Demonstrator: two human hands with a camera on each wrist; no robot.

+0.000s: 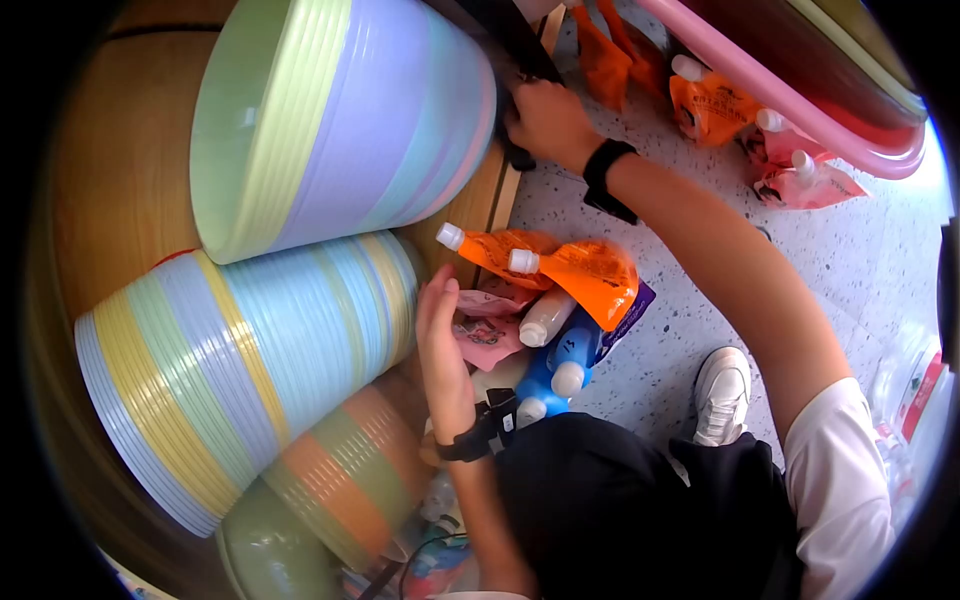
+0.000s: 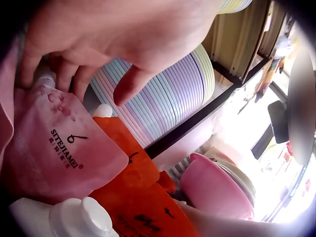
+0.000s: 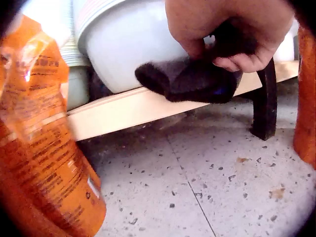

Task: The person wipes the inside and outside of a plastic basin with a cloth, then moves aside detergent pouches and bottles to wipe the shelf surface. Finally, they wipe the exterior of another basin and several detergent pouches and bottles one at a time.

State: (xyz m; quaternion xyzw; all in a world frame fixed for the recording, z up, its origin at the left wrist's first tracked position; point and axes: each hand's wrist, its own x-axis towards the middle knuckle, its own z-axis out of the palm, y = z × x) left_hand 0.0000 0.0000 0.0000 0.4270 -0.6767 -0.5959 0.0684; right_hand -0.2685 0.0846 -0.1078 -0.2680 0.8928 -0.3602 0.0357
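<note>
My right hand (image 1: 555, 125) grips a folded dark cloth (image 3: 187, 81) beside the edge of the wooden shelf (image 3: 133, 111). Above the cloth rises the smooth side of a pastel striped bucket (image 1: 400, 130), lying tilted. My left hand (image 1: 445, 350) stays lower down, fingers extended, near a second striped stack of buckets (image 1: 290, 320). In the left wrist view its fingertips hang over the top of a pink spouted pouch (image 2: 64, 143), partly behind it. Orange pouches (image 1: 590, 275) with white caps lie just right of that hand.
Blue capped bottles (image 1: 572, 350) stand by the knee. A green and orange bucket (image 1: 345, 470) lies at lower left. More orange pouches (image 1: 710, 105) and a pink basin (image 1: 880, 150) are at upper right. A black shelf leg (image 3: 264, 106) meets the speckled floor (image 3: 153, 182).
</note>
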